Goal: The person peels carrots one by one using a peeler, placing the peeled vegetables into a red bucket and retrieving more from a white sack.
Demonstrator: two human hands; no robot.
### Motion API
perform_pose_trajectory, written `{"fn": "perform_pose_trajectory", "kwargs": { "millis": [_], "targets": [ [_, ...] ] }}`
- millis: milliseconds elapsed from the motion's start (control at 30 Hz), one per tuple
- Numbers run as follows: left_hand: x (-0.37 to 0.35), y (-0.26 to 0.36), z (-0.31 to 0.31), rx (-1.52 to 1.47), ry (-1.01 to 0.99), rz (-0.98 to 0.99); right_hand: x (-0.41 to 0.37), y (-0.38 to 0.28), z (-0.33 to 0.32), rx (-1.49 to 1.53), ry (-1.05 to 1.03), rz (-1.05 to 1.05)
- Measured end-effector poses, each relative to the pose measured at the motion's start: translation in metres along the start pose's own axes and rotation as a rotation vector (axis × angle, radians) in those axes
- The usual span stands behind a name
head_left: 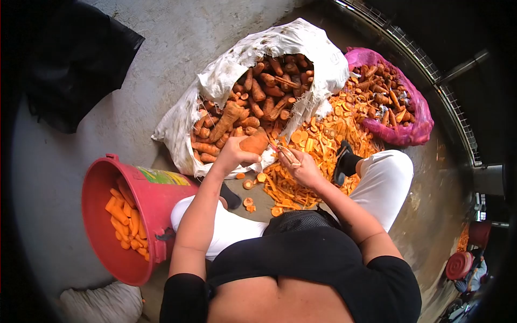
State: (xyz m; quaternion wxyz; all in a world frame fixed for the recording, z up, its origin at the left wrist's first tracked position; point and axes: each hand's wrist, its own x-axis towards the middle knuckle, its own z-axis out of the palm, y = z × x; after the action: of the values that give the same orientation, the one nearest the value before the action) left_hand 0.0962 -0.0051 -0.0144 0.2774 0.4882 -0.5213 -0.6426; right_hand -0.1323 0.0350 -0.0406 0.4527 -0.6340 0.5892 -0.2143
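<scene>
1. Clasping a carrot (255, 141) in the left hand (235, 154), outer end exposed for access.
2. Gripping probably a peeler (291, 157) in the right hand (306, 171), close for control.
3. Sitting near sack (327, 60) and bucket (154, 200) for reach.

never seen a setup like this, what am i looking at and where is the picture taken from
There is no machine here, just a person with two bare hands. The one picture comes from a camera on their head, looking forward and down. The left hand holds a thick carrot; the right hand grips a small tool, probably a peeler. Around them on the floor are a white sack and a pink sack of carrots, orange peelings and a red bucket holding peeled carrots.
</scene>
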Motion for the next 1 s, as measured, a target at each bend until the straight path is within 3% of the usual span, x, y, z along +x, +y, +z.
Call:
{"fn": "perform_pose_trajectory", "kwargs": {
  "millis": [167,367,467,500,600,633,667,700,767,867,1000],
  "targets": [
    [-0.003,0.009,-0.002,-0.213,-0.141,-0.165,-0.004,-0.003,-0.008,-0.027,-0.001,-0.077],
    [-0.001,-0.004,-0.007,-0.426,-0.321,-0.196,-0.008,0.007,-0.011,-0.057,-0.017,-0.192],
    [-0.013,0.005,0.007,-0.525,-0.431,-0.093,-0.006,0.004,-0.017,-0.116,-0.094,-0.016],
    [-0.009,-0.006,0.007,-0.560,-0.690,-0.002,-0.003,0.012,-0.015,-0.126,-0.049,0.021],
    [-0.012,-0.012,0.008,-0.572,-0.584,-0.085,0.019,0.072,0.000,-0.094,0.148,0.115],
    [-0.014,-0.005,0.010,-0.543,-0.563,-0.034,0.028,0.090,-0.003,-0.041,0.262,0.136],
    [-0.019,0.007,0.014,-0.511,-0.545,0.009,0.033,0.095,-0.017,-0.039,0.232,0.332],
    [-0.021,0.013,0.015,-0.475,-0.532,0.047,0.038,0.113,-0.024,-0.075,0.300,0.344],
    [-0.015,0.011,0.009,-0.412,-0.511,0.106,0.043,0.145,-0.034,-0.211,0.182,0.381],
    [-0.021,0.022,0.011,-0.264,-0.406,0.188,0.041,0.158,-0.020,-0.388,0.205,0.419],
    [-0.023,0.022,0.014,-0.070,-0.278,0.242,0.042,0.168,-0.003,-0.396,0.155,0.480]
  ]
}}
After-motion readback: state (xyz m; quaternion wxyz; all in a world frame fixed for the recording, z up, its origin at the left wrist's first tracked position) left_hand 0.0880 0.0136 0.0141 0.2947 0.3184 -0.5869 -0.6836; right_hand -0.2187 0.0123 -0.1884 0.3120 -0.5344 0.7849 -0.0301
